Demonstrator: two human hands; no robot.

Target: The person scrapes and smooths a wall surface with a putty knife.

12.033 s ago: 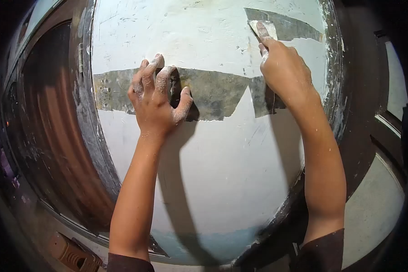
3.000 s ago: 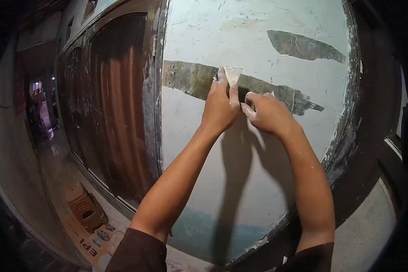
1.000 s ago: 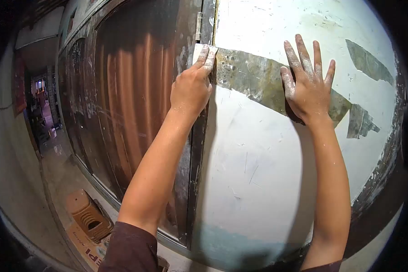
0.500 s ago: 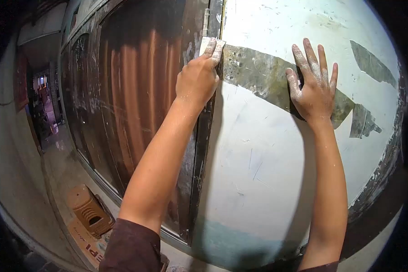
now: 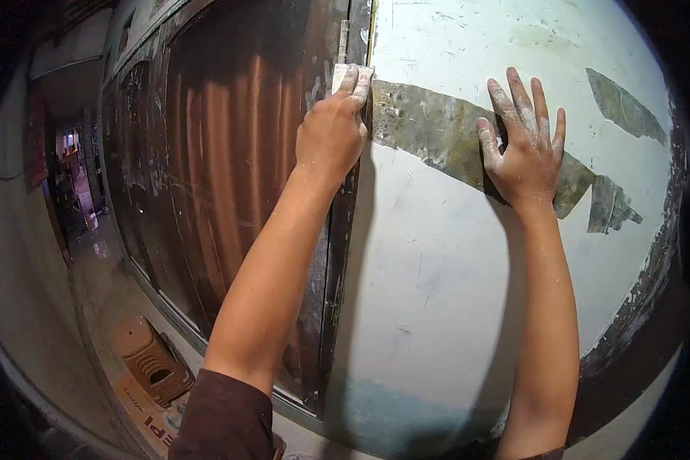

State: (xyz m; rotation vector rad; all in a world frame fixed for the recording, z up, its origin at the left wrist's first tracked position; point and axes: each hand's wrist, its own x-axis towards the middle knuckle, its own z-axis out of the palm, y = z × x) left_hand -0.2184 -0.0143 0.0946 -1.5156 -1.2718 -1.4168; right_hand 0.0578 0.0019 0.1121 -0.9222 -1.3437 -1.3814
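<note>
My left hand (image 5: 331, 130) is closed round a small flat whitish piece (image 5: 341, 77), with two dusty fingers laid along it. The piece sits against the dark door frame (image 5: 343, 207), just where it meets the painted wall (image 5: 437, 253). Whether it is a scraper blade or a sheet cannot be made out, as my fingers cover most of it. My right hand (image 5: 525, 157) lies with spread fingers on the wall, over a bare grey-green strip (image 5: 429, 126). White powder coats the fingers of both hands.
Left of the frame is a dark door or window panel with a brown curtain (image 5: 230, 161). A brown plastic stool (image 5: 149, 356) stands low at left by a printed cardboard piece (image 5: 142, 406). Further bare patches (image 5: 613, 203) mark the wall at right. A passage (image 5: 80, 184) opens far left.
Both hands appear slightly further left in view, as does the wall, so the camera has turned a little. The grip on the whitish piece and the spread right hand look the same.
</note>
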